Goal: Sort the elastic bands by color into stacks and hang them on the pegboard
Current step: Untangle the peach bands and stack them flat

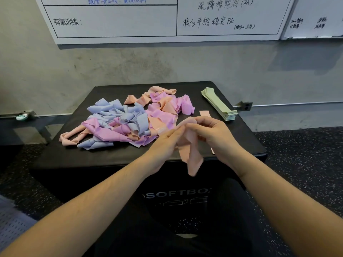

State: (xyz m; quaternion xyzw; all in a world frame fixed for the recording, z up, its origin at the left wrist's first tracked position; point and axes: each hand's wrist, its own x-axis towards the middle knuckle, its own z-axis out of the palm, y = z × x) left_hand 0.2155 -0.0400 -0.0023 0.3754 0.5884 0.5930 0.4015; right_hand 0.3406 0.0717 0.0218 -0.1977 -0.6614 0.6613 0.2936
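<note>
A tangled heap of blue, purple and peach elastic bands (128, 117) lies on the black soft box (92, 156). At the back right sits a flat stack of green bands (219, 103). A flat peach band (204, 113) lies beside that stack, mostly hidden behind my right hand. Both hands hold one peach band (191, 151) above the box's front right part. My left hand (167, 143) pinches its top edge, and my right hand (213, 134) grips it with curled fingers. Its lower end hangs loose past the box's front edge.
A concrete wall with two whiteboards (130, 21) rises behind the box. A perforated board (13, 225) shows at the lower left on the speckled floor (306, 164). A rail with a wall socket (246, 106) runs along the wall's base.
</note>
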